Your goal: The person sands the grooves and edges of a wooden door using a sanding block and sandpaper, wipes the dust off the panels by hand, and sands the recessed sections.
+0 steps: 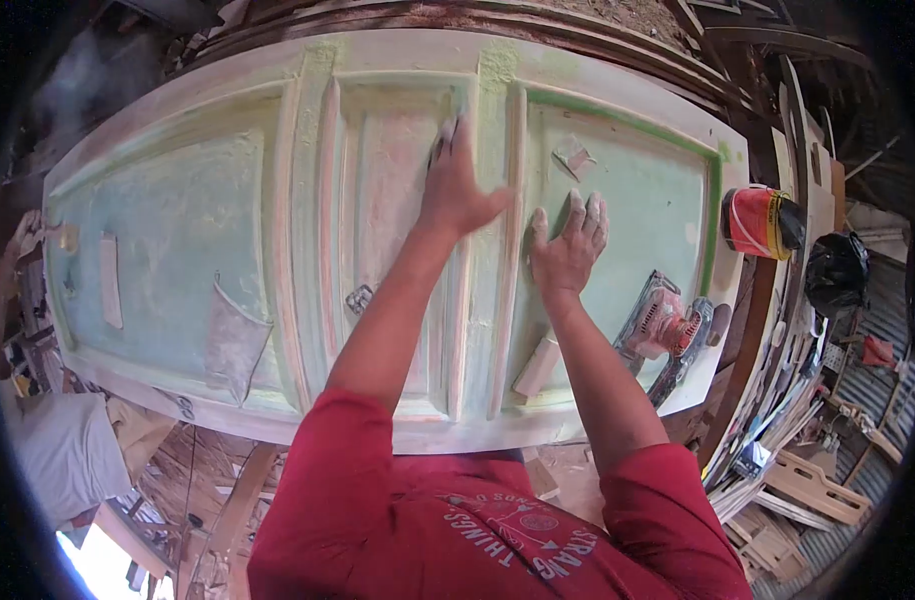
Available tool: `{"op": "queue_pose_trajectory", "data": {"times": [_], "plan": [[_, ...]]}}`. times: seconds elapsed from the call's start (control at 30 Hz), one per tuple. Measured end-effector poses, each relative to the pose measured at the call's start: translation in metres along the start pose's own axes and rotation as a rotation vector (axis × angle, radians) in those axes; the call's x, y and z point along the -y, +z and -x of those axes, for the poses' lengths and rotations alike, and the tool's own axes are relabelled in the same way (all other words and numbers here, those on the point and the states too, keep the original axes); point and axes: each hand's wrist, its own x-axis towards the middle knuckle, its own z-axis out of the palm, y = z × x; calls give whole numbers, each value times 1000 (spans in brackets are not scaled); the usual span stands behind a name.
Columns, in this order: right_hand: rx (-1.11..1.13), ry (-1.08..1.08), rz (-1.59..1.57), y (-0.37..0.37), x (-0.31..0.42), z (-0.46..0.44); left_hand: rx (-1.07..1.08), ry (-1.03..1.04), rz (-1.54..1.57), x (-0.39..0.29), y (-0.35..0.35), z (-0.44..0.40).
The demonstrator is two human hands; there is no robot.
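A large panelled wooden door (pixel 307 235), coated with pale green and whitish patches, lies flat before me. My left hand (pixel 455 190) is at the raised moulding on the right side of the middle panel, its thumb out to the right. Its fingers are pressed together around something dark and small, mostly hidden. My right hand (pixel 569 250) lies on the green right panel with fingers apart, holding nothing. Just above it is a small crumpled piece (pixel 574 157). A dusty red power sander (pixel 662 325) rests to the right of my right forearm.
A flat strip (pixel 111 280) and a dusty cloth-like sheet (pixel 235 340) lie on the left panel. A wooden block (pixel 537 368) sits near the front edge. Right of the door are a red-yellow container (pixel 757 222), a black bag (pixel 837 275) and stacked wood. Another person (pixel 77 445) is at lower left.
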Motion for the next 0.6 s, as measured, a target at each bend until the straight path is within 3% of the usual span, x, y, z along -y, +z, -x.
{"op": "queue_pose_trajectory", "data": {"times": [0.1,0.3,0.5,0.6], "plan": [[-2,5,16,2,0,1,-16,-85,45,-2,1,-41],[-1,4,-8,3,-1,0,-15,49,-54,3,-4,34],[10,13,-5,1,0,0,-24,-27,34,4,1,-37],[-2,9,6,4,0,1,78,-64,-14,2,-5,13]]}}
